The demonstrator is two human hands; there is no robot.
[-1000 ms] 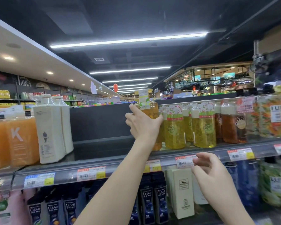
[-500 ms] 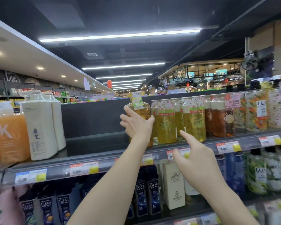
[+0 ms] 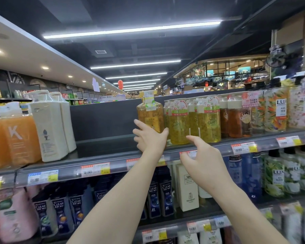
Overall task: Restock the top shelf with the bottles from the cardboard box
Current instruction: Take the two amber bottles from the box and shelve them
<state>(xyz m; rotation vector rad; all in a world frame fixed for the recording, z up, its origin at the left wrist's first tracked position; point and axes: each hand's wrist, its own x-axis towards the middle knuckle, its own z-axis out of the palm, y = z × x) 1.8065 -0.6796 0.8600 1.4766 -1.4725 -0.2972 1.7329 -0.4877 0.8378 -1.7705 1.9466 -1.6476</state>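
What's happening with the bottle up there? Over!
Left hand grips amber bottle at top shelf. Right hand open, empty. Yellow bottles close on its right.

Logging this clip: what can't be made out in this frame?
- No cardboard box in the head view, so remaining stock unknown.
- Base of the bottle: hidden behind the left hand in the head view; whether it stands on the top shelf is unclear.
- Print on the price tags: head view, too blurred to read.
- Tag behind the right hand: head view, partly covered.

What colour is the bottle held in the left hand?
The bottle is golden amber, with a pale neck tag; head view.
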